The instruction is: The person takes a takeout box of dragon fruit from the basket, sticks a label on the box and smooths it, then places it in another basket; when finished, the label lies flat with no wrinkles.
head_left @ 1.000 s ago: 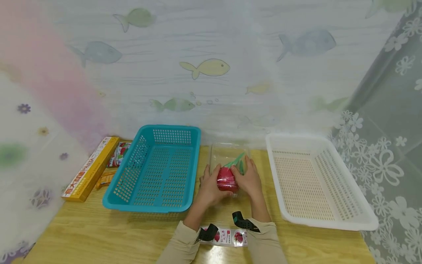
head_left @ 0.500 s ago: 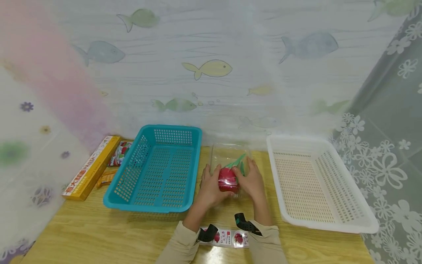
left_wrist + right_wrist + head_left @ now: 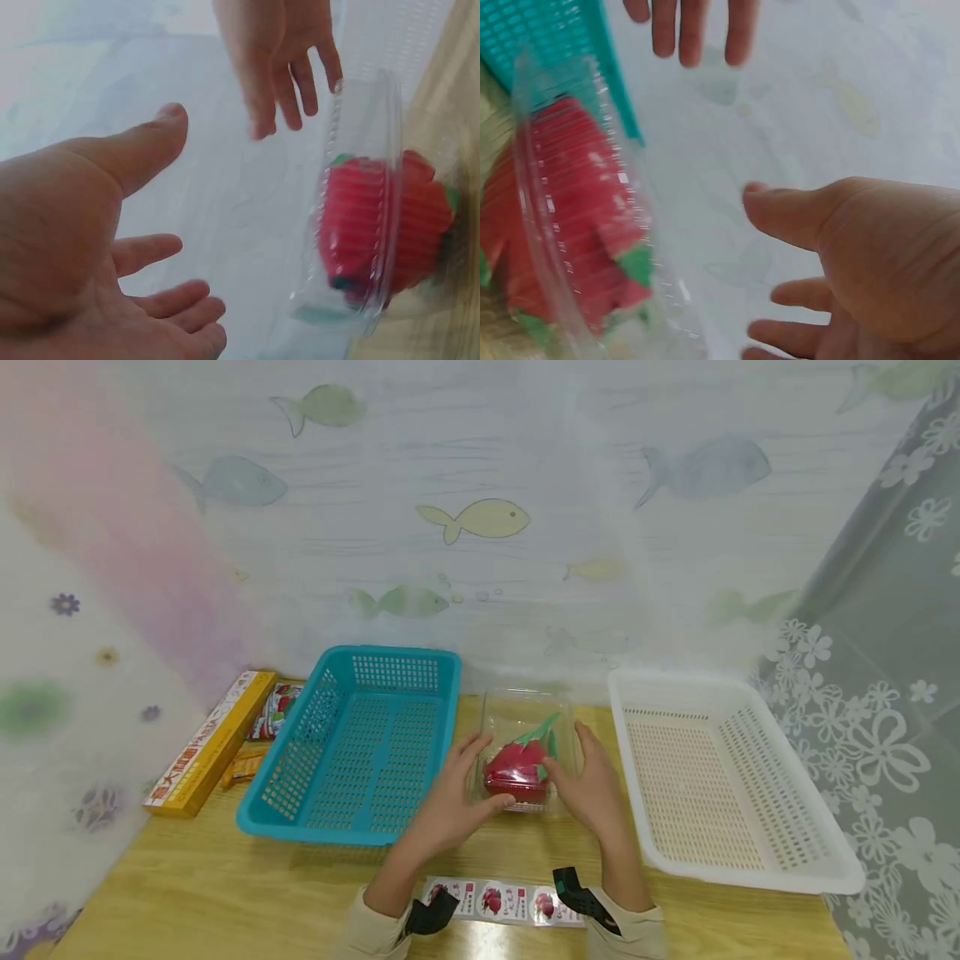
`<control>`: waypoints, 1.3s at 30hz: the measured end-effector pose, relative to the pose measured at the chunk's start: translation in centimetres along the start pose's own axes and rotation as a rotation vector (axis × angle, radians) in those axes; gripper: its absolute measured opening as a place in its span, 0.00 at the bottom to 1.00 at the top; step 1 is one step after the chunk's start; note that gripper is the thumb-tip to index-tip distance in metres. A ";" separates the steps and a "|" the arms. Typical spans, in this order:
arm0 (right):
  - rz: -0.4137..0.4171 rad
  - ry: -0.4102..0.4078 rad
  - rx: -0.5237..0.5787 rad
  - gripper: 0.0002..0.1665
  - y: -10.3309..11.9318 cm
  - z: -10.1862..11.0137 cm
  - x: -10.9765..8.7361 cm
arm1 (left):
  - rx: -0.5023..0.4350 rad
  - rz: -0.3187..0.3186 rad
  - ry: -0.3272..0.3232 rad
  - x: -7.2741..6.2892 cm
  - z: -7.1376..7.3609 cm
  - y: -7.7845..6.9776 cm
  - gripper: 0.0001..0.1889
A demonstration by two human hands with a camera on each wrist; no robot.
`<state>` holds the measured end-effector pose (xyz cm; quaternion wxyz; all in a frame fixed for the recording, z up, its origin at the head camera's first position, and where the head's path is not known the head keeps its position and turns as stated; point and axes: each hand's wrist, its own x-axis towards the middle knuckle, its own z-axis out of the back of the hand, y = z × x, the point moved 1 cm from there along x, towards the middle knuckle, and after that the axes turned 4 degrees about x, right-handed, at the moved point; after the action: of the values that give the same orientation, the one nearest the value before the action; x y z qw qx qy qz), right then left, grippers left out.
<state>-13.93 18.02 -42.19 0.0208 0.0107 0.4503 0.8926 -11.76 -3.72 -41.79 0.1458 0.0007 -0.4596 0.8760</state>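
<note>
A clear plastic clamshell box (image 3: 517, 703) stands on the table between the hands, its lid down. Inside lies a red dragon fruit (image 3: 516, 767) with green leaf tips. My left hand (image 3: 448, 803) is at the box's left side, fingers spread and thumb near its front edge. My right hand (image 3: 596, 793) is at the right side with fingers extended. Both wrist views show the left hand (image 3: 82, 247) and the right hand (image 3: 885, 277) holding nothing, raised off the box. In front of the box lies a strip of dragon-fruit stickers (image 3: 492, 901), partly hidden by the right wrist camera.
A blue basket (image 3: 247, 814) stands left and a white basket (image 3: 757, 875) right. Beyond the blue basket are a yellow pasta box (image 3: 210, 743), a red-printed packet (image 3: 274, 710) and an orange packet (image 3: 244, 766). A patterned curtain (image 3: 525, 577) hangs behind.
Both hands have come off the box and drawn apart, the left outward and toward the body, the right outward. More of the fruit and sticker strip now shows.
</note>
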 end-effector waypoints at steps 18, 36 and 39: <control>0.063 0.202 0.091 0.33 0.9 2.6 -4.3 | 0.005 -0.107 -0.216 -5.5 5.4 2.6 0.21; 0.112 0.461 0.128 0.23 0.6 1.8 -5.8 | 0.013 -0.375 -0.059 -9.9 4.8 5.4 0.17; 0.113 0.489 0.124 0.24 0.3 1.7 -6.0 | 0.018 -0.376 -0.019 -10.2 4.7 5.7 0.16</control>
<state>-7.89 18.90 -40.95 -0.1393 -0.1788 0.4943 0.8392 -4.05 -13.19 -45.06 0.3026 0.0963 -0.4451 0.8373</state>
